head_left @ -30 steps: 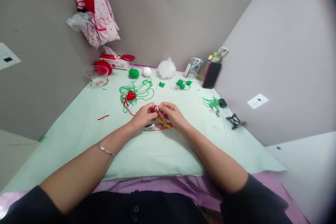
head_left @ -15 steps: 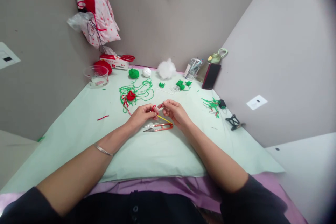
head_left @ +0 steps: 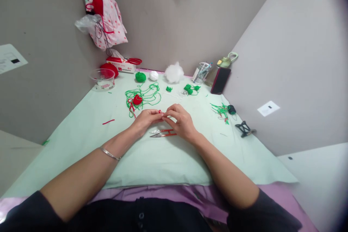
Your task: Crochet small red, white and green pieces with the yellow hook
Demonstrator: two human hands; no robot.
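We are pinching red yarn in our left hand, our right hand sitting just right of it (whether gripping, we cannot tell).

The single view looks from the wearer's head, forward and down over the forearms, near enough that left hand and right hand meet around mid-frame, yet wide enough to take in the table, the back wall and the dark shirt.

Red yarn, looped, mostly hidden
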